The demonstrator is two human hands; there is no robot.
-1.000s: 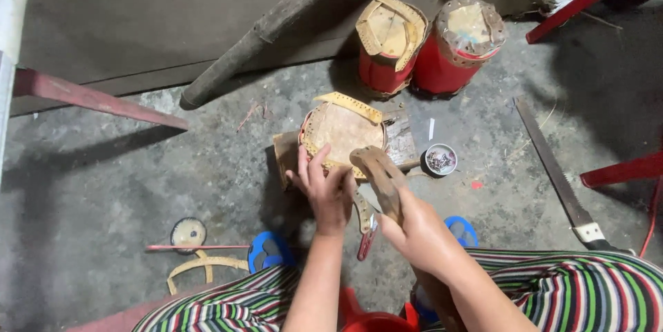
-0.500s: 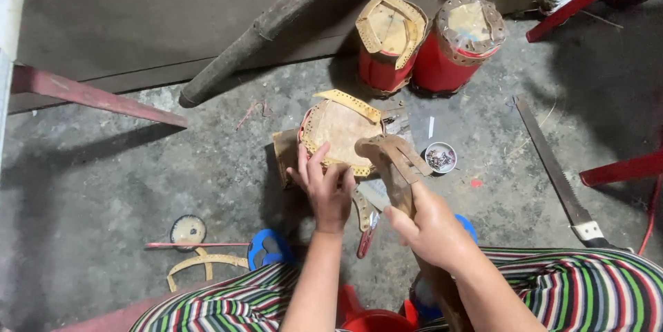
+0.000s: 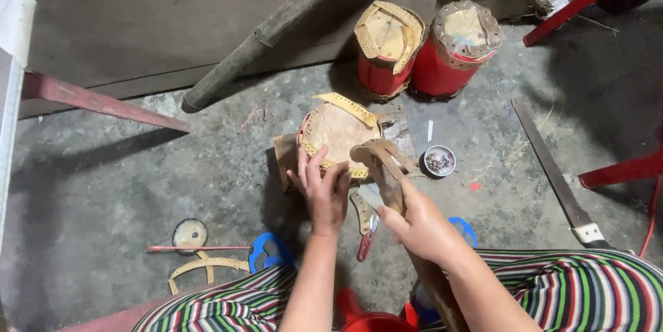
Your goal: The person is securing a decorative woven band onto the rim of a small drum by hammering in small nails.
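Small drum (image 3: 336,131) stands on the floor at centre, skin partly fastened. Left hand (image 3: 323,190), fingers spread, presses its six o'clock rim. Right hand (image 3: 416,225) grips a wooden mallet (image 3: 381,163), apparently mid-strike. Two red drums (image 3: 428,49) at one o'clock look finished

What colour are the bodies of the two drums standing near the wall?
Red, seen in the head view: the left drum and the right drum.

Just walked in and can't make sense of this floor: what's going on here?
A person sits over a small drum on the concrete floor. The left hand presses on its hide rim, while the right hand grips a wooden mallet with its head over the drum. Two red drums stand behind, a saw lies to the right, and a small tin of nails sits beside the work.
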